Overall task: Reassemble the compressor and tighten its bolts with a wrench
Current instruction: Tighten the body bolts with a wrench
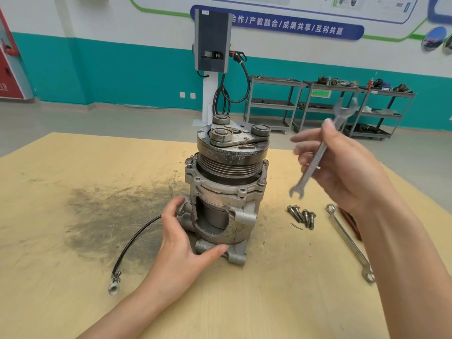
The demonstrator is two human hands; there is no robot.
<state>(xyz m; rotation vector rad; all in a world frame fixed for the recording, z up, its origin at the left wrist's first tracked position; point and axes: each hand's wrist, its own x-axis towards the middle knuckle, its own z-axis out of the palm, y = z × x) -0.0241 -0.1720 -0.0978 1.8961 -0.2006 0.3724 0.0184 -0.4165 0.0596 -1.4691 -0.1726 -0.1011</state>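
Two hands: left hand (182, 237) grips compressor (226, 189) on stained wooden table (73, 192); right hand (342, 167) seemingly pinches wrench (315, 160).

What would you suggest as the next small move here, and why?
Probably lower the double-ended open steel wrench onto a flange bolt of the upright grey metal compressor. The right hand holds it in the air, clear of the bolts, while the left hand steadies the base.

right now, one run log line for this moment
left hand: steadies compressor upright | right hand: holds open-end wrench raised, off bolts | loose bolts, second wrench: on table
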